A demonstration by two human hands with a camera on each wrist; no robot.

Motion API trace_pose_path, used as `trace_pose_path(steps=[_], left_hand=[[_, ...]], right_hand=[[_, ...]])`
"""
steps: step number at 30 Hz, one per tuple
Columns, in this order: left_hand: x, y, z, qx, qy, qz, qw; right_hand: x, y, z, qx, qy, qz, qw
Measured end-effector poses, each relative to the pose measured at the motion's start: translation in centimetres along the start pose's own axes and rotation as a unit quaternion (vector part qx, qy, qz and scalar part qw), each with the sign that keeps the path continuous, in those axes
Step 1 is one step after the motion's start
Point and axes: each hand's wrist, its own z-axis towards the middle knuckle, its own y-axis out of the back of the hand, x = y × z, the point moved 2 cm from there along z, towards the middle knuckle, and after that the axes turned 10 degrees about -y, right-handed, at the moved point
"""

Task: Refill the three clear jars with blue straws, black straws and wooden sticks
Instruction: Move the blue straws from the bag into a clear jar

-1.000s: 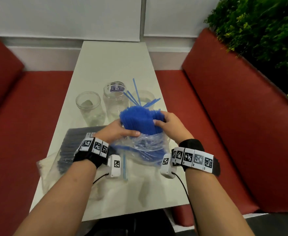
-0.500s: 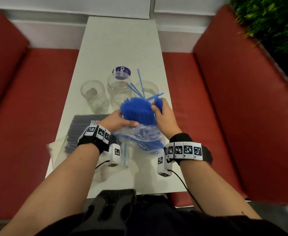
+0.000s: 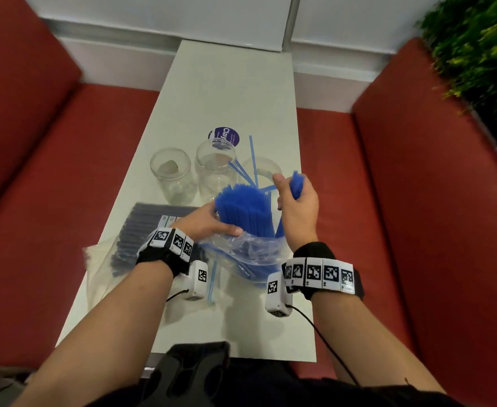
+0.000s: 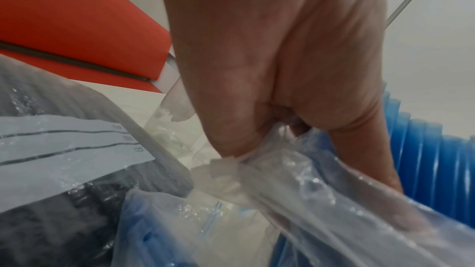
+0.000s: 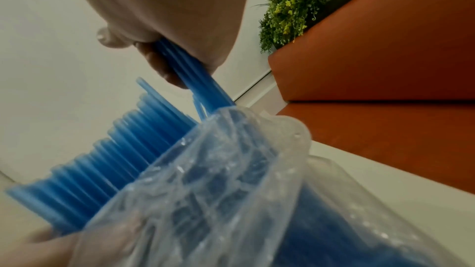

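Note:
Three clear jars stand mid-table: a left jar (image 3: 171, 171), a middle jar (image 3: 215, 168) and a right jar (image 3: 260, 171) with a few blue straws in it. A clear plastic bag (image 3: 250, 254) holds a thick bundle of blue straws (image 3: 242, 210). My left hand (image 3: 209, 223) grips the bag and bundle (image 4: 421, 161) from the left. My right hand (image 3: 295, 201) holds a small bunch of blue straws (image 3: 296, 183) lifted out of the bag, close to the right jar; the same bunch (image 5: 195, 80) shows in the right wrist view.
A bag of black straws (image 3: 141, 230) lies left of my left hand, over another flat clear bag (image 3: 100, 274). One loose blue straw (image 3: 212, 280) lies on the white table (image 3: 229, 92). A purple round lid (image 3: 223, 136) sits behind the jars. Red benches (image 3: 417, 201) flank the table.
My right hand has pulled a small bunch of blue straws up and to the right, away from the main bundle. The head view has tilted further down.

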Motion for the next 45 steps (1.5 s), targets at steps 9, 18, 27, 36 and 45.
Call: trace_pose_path(steps=[9, 18, 27, 36, 45], left_hand=[[0.0, 0.5, -0.5, 0.003, 0.002, -0.017, 1.0], [0.1, 0.9, -1.0, 0.021, -0.004, -0.03, 0.999], [0.2, 1.0, -1.1, 0.036, -0.001, -0.032, 0.999], [0.3, 0.9, -1.5, 0.032, -0.012, -0.034, 0.999], [-0.1, 0.9, -2.1, 0.045, -0.018, -0.029, 0.998]], right_hand=[[6.4, -0.2, 2.3, 0.054, 0.027, 0.037, 0.998], [15.6, -1.1, 6.0, -0.017, 0.145, 0.182, 0.973], [7.1, -4.4, 8.8, 0.012, 0.024, 0.091, 0.996], [3.9, -3.6, 8.7, 0.033, 0.031, -0.045, 0.998], [4.1, -2.5, 6.5, 0.061, 0.125, -0.196, 0.971]])
